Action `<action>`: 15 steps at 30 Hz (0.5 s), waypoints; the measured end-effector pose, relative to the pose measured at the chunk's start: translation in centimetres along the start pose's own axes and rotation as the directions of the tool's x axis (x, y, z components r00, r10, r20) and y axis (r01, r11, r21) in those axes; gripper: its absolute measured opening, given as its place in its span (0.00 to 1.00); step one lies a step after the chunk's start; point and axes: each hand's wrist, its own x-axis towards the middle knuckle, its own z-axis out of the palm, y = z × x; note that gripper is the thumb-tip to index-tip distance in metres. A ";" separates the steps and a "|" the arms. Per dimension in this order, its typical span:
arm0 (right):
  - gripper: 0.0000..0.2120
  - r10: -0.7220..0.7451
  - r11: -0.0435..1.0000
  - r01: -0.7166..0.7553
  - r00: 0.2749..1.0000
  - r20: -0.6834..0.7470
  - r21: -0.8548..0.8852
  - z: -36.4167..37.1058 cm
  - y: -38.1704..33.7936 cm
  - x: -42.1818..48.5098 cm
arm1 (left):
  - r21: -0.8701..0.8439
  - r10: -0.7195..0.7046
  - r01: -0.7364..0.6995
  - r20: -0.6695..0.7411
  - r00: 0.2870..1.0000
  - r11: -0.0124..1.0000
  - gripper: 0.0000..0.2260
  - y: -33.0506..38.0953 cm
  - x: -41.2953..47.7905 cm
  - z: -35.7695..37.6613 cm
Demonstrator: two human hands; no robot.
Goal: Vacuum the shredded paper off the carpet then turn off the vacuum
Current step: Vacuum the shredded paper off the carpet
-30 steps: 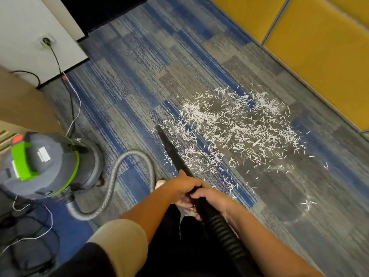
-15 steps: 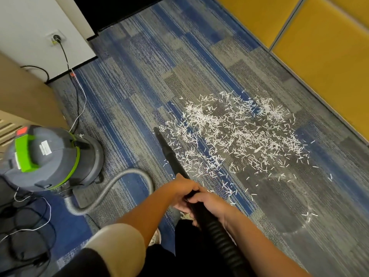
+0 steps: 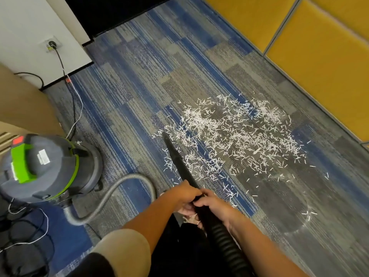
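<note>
White shredded paper (image 3: 235, 134) lies scattered over the blue-grey carpet (image 3: 139, 92) in the middle right. A black vacuum nozzle (image 3: 177, 158) points up-left, its tip at the left edge of the paper. My left hand (image 3: 184, 193) and my right hand (image 3: 214, 205) both grip the nozzle where it joins the ribbed black hose (image 3: 225, 244). The grey and green vacuum canister (image 3: 46, 166) stands at the left, with a grey hose (image 3: 119, 188) curving from its base.
A power cord (image 3: 74, 108) runs from a wall socket (image 3: 52, 44) down to the canister. Yellow wall panels (image 3: 311, 48) border the carpet at the right. A tan cabinet (image 3: 24, 104) stands at the left. Loose cables (image 3: 26, 232) lie at the lower left.
The nozzle tip has slid slightly left along the paper's near-left edge. My view has shifted, and the canister sits a little further right and nearer. Both hands keep their grip.
</note>
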 end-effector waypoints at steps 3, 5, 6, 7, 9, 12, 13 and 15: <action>0.20 0.008 1.000 -0.008 1.000 -0.008 0.020 1.4 0.3 0.7 | 0.073 -0.007 0.008 -0.017 1.000 0.997 0.12 -0.3 0.1 -1.3; 0.18 0.029 1.000 -0.028 0.999 -0.023 0.014 2.5 0.6 1.4 | 0.098 -0.026 0.027 -0.016 1.000 0.995 0.10 -0.7 0.0 -2.2; 0.16 0.034 0.999 -0.034 0.999 -0.020 0.004 3.1 0.7 1.7 | 0.104 -0.037 0.038 -0.012 0.999 0.994 0.08 -1.0 0.0 -2.7; 0.14 0.036 0.999 -0.036 0.999 -0.015 -0.007 3.7 0.7 2.0 | 0.111 -0.044 0.045 -0.011 0.999 0.993 0.08 -1.3 0.0 -3.3; 0.13 0.031 0.999 -0.031 1.000 0.004 -0.018 4.8 0.9 2.6 | 0.115 -0.046 0.047 -0.012 0.999 0.992 0.09 -1.7 0.0 -4.3; 0.11 0.019 1.000 -0.019 1.000 0.018 -0.014 6.1 0.7 3.5 | 0.125 -0.039 0.039 -0.002 0.999 0.991 0.09 -2.0 0.2 -5.8; 0.11 0.011 1.000 -0.011 1.000 0.019 -0.008 6.4 0.6 3.6 | 0.126 -0.036 0.036 0.000 0.999 0.991 0.09 -2.0 0.3 -6.2; 0.12 -0.019 1.000 0.019 1.000 0.019 0.018 7.0 0.5 3.9 | 0.126 -0.028 0.028 -0.003 1.000 0.992 0.08 -2.1 0.6 -6.9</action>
